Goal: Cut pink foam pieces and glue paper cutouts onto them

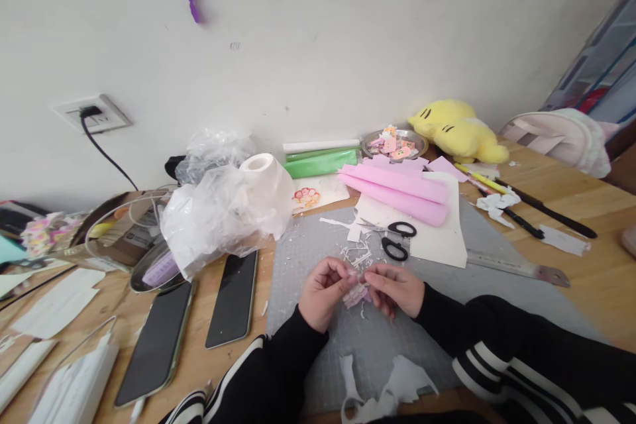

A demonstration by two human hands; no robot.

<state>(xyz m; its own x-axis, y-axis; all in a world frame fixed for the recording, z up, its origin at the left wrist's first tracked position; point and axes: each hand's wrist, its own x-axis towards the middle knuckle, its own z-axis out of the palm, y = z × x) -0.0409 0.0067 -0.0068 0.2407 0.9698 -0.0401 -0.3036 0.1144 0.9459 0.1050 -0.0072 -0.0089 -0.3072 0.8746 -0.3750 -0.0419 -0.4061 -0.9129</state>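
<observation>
My left hand (325, 288) and my right hand (397, 286) meet over the grey cutting mat (303, 265). Both are closed, thumb against fingers, pinching a tiny pale piece whose kind I cannot make out. Just beneath the fingertips lies a pink and white piece (356, 296), partly hidden by the hands. Thin white paper scraps (358, 255) are scattered beyond them. Black-handled scissors (396, 248) rest behind my right hand, partly over a white sheet (440, 245).
Pink paper (397, 192), a green pack (322, 163) and a metal dish (370, 146) of paper cutouts stand along the wall. Left are a paper roll (268, 175), plastic bags (213, 212) and two phones (232, 301). A steel ruler (517, 265) lies right; larger scraps (407, 381) lie nearest me.
</observation>
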